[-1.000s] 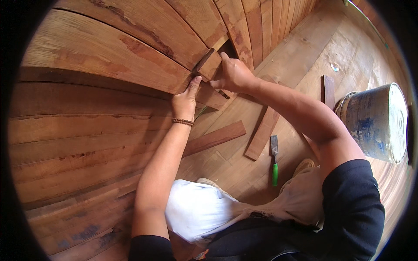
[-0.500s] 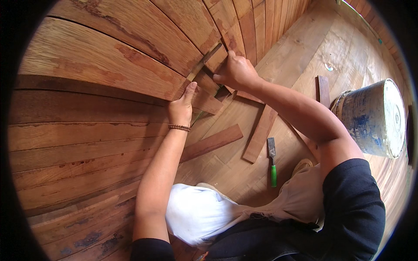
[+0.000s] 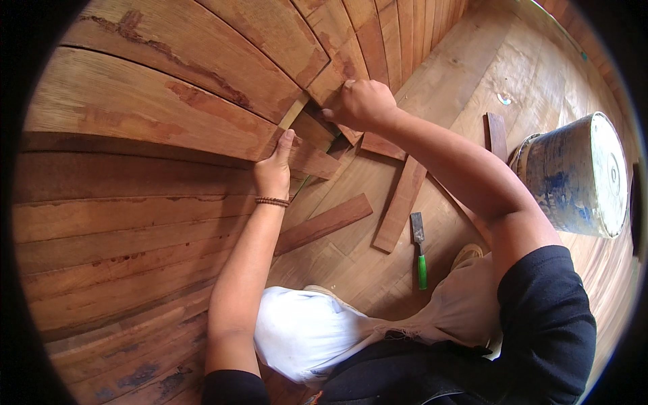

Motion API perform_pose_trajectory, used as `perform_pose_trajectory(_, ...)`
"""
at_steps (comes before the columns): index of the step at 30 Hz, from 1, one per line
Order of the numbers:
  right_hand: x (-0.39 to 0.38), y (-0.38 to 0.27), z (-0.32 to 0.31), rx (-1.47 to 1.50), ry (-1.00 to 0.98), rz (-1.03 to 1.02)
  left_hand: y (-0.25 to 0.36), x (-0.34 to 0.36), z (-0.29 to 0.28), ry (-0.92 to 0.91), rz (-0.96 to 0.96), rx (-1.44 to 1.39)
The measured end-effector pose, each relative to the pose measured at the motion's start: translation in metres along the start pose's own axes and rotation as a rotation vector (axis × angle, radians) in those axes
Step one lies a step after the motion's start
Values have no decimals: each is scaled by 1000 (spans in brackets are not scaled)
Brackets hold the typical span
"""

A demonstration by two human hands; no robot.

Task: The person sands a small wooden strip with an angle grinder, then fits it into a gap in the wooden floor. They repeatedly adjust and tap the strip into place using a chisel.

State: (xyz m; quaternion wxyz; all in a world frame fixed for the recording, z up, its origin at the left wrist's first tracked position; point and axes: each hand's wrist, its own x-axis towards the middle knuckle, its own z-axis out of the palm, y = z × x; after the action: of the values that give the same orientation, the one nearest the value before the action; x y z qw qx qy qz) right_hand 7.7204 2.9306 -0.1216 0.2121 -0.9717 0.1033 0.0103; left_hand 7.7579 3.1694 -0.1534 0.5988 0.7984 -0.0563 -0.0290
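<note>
Apparently for steadiness, lower board (image 3: 314, 159) braced by left hand (image 3: 273, 173) below the wall gap (image 3: 312, 125); plank (image 3: 336, 71) above-right of gap met by right hand (image 3: 368, 105), fingers curled. Whether either hand is tightly clamped cannot be told.

Two hands are in view: the left hand (image 3: 274, 172) and the right hand (image 3: 364, 104). One bracelet (image 3: 272, 202) circles the left wrist. More than ten wall boards (image 3: 135, 219) spread left of and above the hands. At least five loose wood strips (image 3: 400, 206) lie below and right of them. Lower right of the right hand are one green-handled chisel (image 3: 419, 251), one bucket (image 3: 574, 175) and, partly covered, one shoe (image 3: 468, 254).
</note>
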Motion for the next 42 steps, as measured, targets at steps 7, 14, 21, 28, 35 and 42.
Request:
perform_pose_trajectory(7,4,2,10,-32,-48,-67,9,-3,4,-16,2,-91)
perform_pose_trajectory(14,4,-1,17,-38,-39,-59,4,0,3,-21,16,-121)
perform_pose_trajectory(21,4,-2,19,28,-18,-43,8,-3,7,-11,-6,-115)
perform_pose_trajectory(28,-2,2,6,71,-48,-4,11,-5,6,-4,-53,-88)
perform_pose_trajectory(35,-9,7,18,232,351,-49,17,-7,6,24,-45,-32)
perform_pose_trajectory(42,5,-6,37,396,815,-196,21,-9,6,-18,-3,-83)
